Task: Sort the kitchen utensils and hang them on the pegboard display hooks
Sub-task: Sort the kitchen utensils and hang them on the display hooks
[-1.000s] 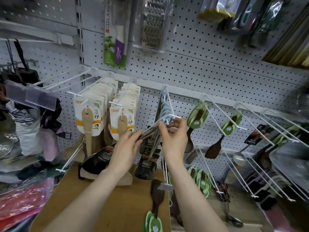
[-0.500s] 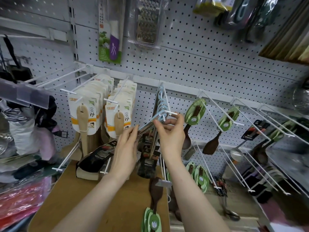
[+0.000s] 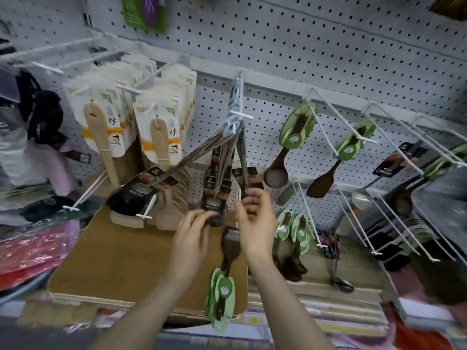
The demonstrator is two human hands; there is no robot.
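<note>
A bunch of steel-handled spatulas point(image 3: 219, 173) with black heads and dark label cards hangs by pale blue loops from a white pegboard hook point(image 3: 240, 114) at centre. One spatula point(image 3: 141, 190) of the bunch is swung out to the left. My left hand point(image 3: 192, 236) has its fingers curled on the black heads at the bottom of the bunch. Just to the right, my right hand point(image 3: 255, 223) grips the lower end of another spatula point(image 3: 243, 173) on the same hook.
Carded wooden rice paddles point(image 3: 106, 132) fill the hooks on the left. Green-carded dark wooden spoons point(image 3: 298, 127) hang on the right, and more point(image 3: 293, 229) hang lower down. Another green-carded spoon point(image 3: 223, 286) lies on a brown cardboard box point(image 3: 121, 251). Long bare white hooks point(image 3: 394, 218) jut out at lower right.
Both hands have dropped from the hook's tip to the lower ends of the hanging spatulas. One spatula now hangs swung out left. The view has tilted down and moved closer.
</note>
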